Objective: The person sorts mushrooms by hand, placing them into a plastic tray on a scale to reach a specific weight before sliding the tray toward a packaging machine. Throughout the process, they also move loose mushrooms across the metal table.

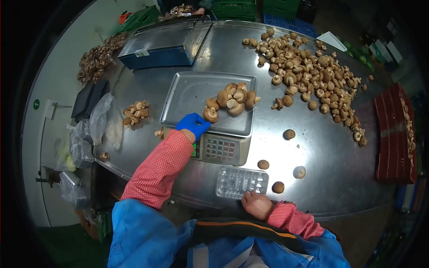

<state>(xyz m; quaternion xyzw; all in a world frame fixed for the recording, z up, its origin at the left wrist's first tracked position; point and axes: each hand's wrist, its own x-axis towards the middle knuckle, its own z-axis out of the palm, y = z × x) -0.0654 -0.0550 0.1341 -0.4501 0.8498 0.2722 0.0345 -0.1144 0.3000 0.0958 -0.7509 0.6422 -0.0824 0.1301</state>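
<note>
left hand: i see a blue glove on the left hand (193,125). it is at the near edge of the metal tray (185,96), just beside a brown mushroom (210,115). the fingers look bent and close together, but i cannot tell if they pinch anything.
right hand: the right hand (258,204) has no glove. its fingers are curled, close together, with the tips at the near edge of the clear box (232,181). i cannot tell if they pinch the box.
scale: the scale (241,147) sits on the shiny table (330,192), under the metal tray, with its buttons (219,149) facing the person.
mushrooms on the scale: a small bunch (236,98) is on the right side of the metal tray. some thin, see-through stuff seems to be around it. i cannot tell if it is a box.
big heap: lots of mushrooms (313,73) lie loose at the far right.
loose ones: four mushrooms (289,134) lie well apart, between the heap and the person.
small heap: a few more (135,112) are left of the metal tray.
how far along: one bunch is on the scale. most of the mushrooms i see are loose, so i think only a little is done.
red bag: a red bag (391,134) is at the right edge.
</note>
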